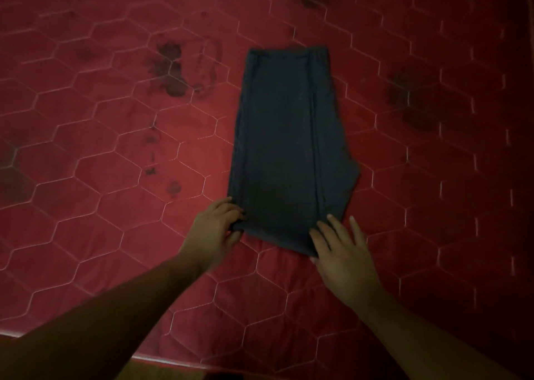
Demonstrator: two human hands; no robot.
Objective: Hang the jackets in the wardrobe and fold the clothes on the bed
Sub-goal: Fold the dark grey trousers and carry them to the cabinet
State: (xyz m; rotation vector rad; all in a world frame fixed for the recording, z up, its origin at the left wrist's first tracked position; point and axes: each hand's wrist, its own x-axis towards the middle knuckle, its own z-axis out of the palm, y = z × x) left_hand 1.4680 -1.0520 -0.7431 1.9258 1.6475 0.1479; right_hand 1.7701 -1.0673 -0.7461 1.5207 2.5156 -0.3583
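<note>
garment: dark garment [286, 148] lies flat on the bed [101, 119], folded into a long narrow strip, roughly mid-mattress
long axis: runs straight away from you, near edge at your hands, far end well up the bed
left hand: left hand [215, 232] at the near-left corner, fingers [234, 209] curled over the edge, pinching the cloth as far as I can tell
right hand: right hand [344, 252] at the near-right corner, fingers [335, 226] straight and spread, tips resting on the cloth, gripping nothing
direction: the whole strip lies forward of both sets of fingertips, none of it behind your palms
nearer hand: about even, both touch the near edge; left has hold, right doesn't
next move (my read): near edge goes up and forward along the axis toward the far end, so right needs a pinch first
risk: near edge slants, right corner sits closer to you than left; lift unevenly and the fold likely skews
</note>
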